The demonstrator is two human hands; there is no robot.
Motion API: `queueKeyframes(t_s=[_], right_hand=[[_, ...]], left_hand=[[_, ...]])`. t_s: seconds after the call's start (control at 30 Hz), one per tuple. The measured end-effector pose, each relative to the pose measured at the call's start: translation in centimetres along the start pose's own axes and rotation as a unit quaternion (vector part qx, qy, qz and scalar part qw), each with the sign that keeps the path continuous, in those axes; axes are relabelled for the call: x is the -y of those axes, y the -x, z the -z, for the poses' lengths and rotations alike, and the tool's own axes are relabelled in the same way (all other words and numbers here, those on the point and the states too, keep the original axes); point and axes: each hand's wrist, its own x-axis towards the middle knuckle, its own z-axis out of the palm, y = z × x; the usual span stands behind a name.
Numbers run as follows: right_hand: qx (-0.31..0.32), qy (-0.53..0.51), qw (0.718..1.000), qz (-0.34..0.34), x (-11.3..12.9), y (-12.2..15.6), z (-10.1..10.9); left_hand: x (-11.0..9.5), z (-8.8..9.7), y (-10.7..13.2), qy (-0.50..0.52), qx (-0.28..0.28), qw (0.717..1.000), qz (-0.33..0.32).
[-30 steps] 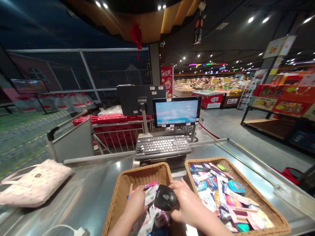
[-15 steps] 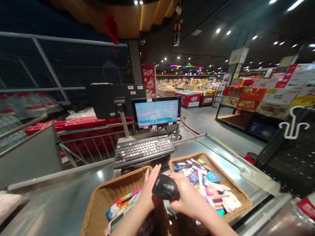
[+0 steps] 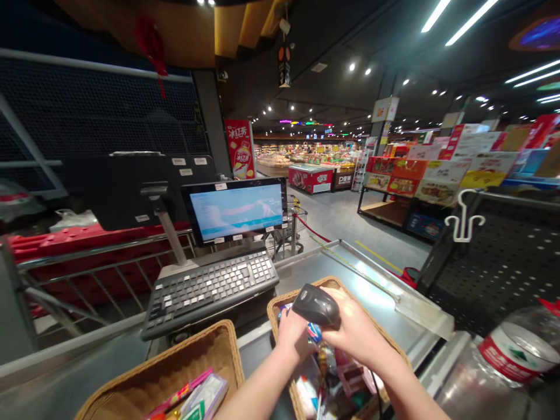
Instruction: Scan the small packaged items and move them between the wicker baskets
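Observation:
In the head view my right hand (image 3: 354, 326) is wrapped around a black handheld barcode scanner (image 3: 317, 304), held above the right wicker basket (image 3: 275, 312). A thin dark cable runs down beneath this hand. My left hand (image 3: 294, 335) reaches over the same basket, just under the scanner's head, which hides most of its fingers. A blue packet (image 3: 314, 331) shows between the two hands; whether the left hand grips it I cannot tell. Several small mixed packaged goods lie in the right basket. At lower left, another wicker basket (image 3: 126, 382) holds a white-and-green box (image 3: 203, 399) and a pink packet (image 3: 181, 392).
Behind the baskets, a black keyboard (image 3: 214, 289) stands below a lit monitor (image 3: 236, 210). The metal counter (image 3: 324, 265) extends to the right. A large clear plastic bottle (image 3: 494, 361) stands at lower right, near a black perforated panel (image 3: 516, 251) with a white hook (image 3: 464, 219).
The view has turned right. Both hands and the scanner have moved from between the baskets to over the right basket. The left fingers, stretched out before, are now mostly hidden.

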Motion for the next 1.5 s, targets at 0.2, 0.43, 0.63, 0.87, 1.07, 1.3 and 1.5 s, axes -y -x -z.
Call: queueKeyframes(t_s=[0.2,0.43,0.63,0.87,1.07,1.3,1.5], right_hand=[[-0.008,0.013,1.000,0.006,-2.4,-0.3,1.3],[-0.021,0.029,0.999,-0.002,-3.4,0.1,1.9],[-0.026,0.033,0.999,0.002,-3.4,0.3,2.0],[-0.040,0.033,0.999,0.007,-3.0,0.3,2.6],[-0.050,0.031,0.998,-0.003,-3.3,0.5,2.7],[-0.064,0.029,0.997,-0.008,-2.7,0.2,2.7],[-0.071,0.023,0.997,0.000,-1.9,0.3,2.2]], left_hand=[[-0.5,-1.3,-1.5,-0.047,0.038,0.998,0.024],[0.8,-1.4,-1.8,-0.082,0.044,0.995,0.026],[1.1,-1.4,-2.9,-0.102,0.033,0.994,-0.007],[0.6,-1.8,-2.7,-0.110,-0.027,0.993,-0.043],[2.1,0.6,-0.8,-0.085,-0.076,0.990,-0.083],[3.0,7.0,1.1,-0.121,-0.168,0.975,-0.079],[2.9,12.0,2.3,-0.177,-0.236,0.952,-0.081]])
